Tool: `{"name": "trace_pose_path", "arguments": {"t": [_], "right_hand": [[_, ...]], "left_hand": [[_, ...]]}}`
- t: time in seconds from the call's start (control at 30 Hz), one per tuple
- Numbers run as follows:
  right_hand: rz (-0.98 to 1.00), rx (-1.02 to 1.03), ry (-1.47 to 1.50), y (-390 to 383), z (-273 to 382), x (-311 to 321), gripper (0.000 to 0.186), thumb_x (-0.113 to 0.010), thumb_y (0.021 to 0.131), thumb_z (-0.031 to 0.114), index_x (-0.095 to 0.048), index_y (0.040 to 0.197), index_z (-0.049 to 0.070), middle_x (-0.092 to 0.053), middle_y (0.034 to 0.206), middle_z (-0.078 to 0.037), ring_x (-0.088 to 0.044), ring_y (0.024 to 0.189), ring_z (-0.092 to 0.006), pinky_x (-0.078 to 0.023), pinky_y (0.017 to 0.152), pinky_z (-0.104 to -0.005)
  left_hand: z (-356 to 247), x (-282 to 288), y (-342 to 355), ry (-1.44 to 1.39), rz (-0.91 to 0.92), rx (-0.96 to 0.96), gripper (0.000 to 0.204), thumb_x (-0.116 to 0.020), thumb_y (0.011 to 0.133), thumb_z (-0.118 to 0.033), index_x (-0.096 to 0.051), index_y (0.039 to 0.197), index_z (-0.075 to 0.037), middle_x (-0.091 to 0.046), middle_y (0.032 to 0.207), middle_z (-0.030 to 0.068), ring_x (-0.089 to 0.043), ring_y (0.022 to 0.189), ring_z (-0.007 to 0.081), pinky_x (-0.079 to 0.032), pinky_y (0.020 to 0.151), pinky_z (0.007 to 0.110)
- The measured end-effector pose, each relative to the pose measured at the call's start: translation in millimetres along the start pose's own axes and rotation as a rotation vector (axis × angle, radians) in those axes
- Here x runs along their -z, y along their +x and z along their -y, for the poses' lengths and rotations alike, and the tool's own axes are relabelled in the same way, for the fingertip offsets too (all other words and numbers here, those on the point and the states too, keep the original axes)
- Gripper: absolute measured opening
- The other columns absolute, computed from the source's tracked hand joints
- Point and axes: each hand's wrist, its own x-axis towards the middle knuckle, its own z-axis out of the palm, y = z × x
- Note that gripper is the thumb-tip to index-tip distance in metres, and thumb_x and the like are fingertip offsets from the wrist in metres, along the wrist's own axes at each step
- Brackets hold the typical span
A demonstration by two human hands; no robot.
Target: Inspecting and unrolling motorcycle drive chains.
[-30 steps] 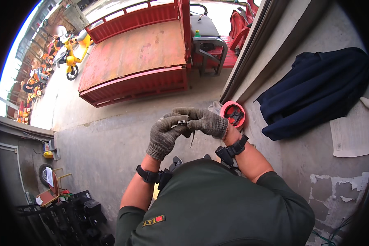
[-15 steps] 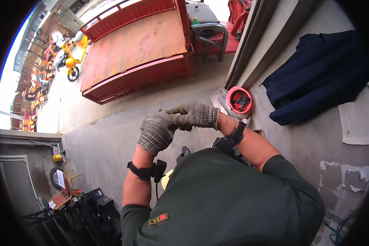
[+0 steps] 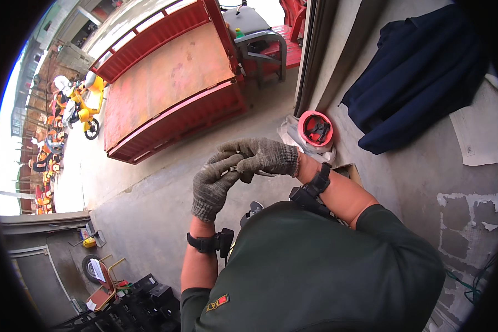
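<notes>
Gloves: both hands, left hand [image 3: 213, 188] and right hand [image 3: 260, 156], wear grey knitted cloth, coarse and matt.
Small part [image 3: 233, 169]: pinched between the fingertips, looks like dull metal; too small to tell more.
Wrist straps [image 3: 205, 242]: black, matt, with hard plastic blocks.
Shirt [image 3: 315, 271]: dark green woven cloth, smooth and matt.
Floor [image 3: 149, 210]: grey concrete, rough, stained.
Wall [image 3: 459, 210]: grey render, cracked and flaking in patches.
Cart bed [image 3: 166, 88]: red painted metal, worn and dull.
Helmet [image 3: 315, 128]: red plastic, slightly glossy.
Jacket [image 3: 420, 72]: dark blue cloth, matt.
Sheet [image 3: 478, 130]: white paper, flat finish.
</notes>
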Motion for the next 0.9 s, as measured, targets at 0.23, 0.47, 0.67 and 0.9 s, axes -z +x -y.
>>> {"name": "trace_pose_path", "arguments": {"t": [0.23,0.47,0.67,0.9], "right_hand": [[-0.004,-0.092,-0.115,-10.6,4.4,14.4,0.063,-0.064,0.093,0.048,-0.052,0.137,0.004,-0.06,0.093,-0.002,-0.055,0.075,-0.0096,-0.048,0.067,-0.0248],[-0.098,-0.156,-0.288,-15.2,10.2,13.2,0.048,-0.068,0.091,0.033,-0.059,0.131,0.007,-0.065,0.091,0.0,-0.058,0.077,-0.0085,-0.05,0.065,-0.0235],[-0.078,0.048,-0.038,-12.7,0.0,12.1,0.053,-0.073,0.089,0.026,-0.055,0.133,0.003,-0.067,0.097,-0.003,-0.061,0.081,-0.0111,-0.052,0.065,-0.0255],[-0.332,0.32,0.147,9.0,-7.6,-7.3,0.054,-0.072,0.091,0.023,-0.05,0.136,0.004,-0.066,0.123,-0.01,-0.065,0.09,-0.013,-0.054,0.067,-0.0254]], "left_hand": [[-16.8,-2.9,16.8,0.489,0.073,-0.124,0.024,-0.073,0.083,-0.006,-0.073,0.107,-0.006,-0.072,0.098,0.0128,-0.068,0.092,0.0245,-0.053,0.08,0.035],[-34.9,-2.2,29.1,0.805,0.268,-0.052,0.019,-0.071,0.082,-0.016,-0.074,0.1,-0.011,-0.07,0.095,0.0167,-0.067,0.088,0.0321,-0.052,0.076,0.04],[-20.7,-5.1,24.6,0.347,0.169,-0.077,0.025,-0.072,0.081,-0.008,-0.073,0.106,-0.004,-0.071,0.102,0.0124,-0.067,0.09,0.0235,-0.053,0.079,0.034],[14.5,17.7,57.3,-0.125,0.149,-0.074,0.022,-0.066,0.086,-0.002,-0.071,0.106,0.003,-0.068,0.107,0.0092,-0.064,0.087,0.0162,-0.051,0.076,0.029]]}}
